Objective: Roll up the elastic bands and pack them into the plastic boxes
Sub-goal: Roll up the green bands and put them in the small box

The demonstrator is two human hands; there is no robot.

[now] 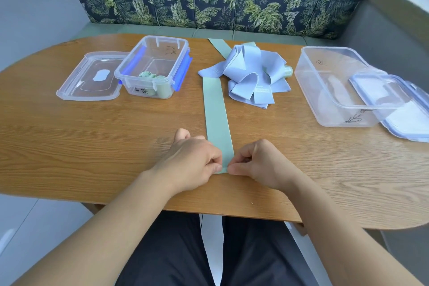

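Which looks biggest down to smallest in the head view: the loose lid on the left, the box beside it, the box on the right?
1. Clear plastic box on the right, plainly largest.
2 and 3. Loose lid on the left and blue-clipped box: similar footprint; the box is taller, so I won't rank them.

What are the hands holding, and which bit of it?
Both hands, left hand and right hand, pinch the near end of the green band with their fingers.

Bare forearms, no sleeves; left hand (192, 165), right hand (262, 165); dark trousers (167, 251).
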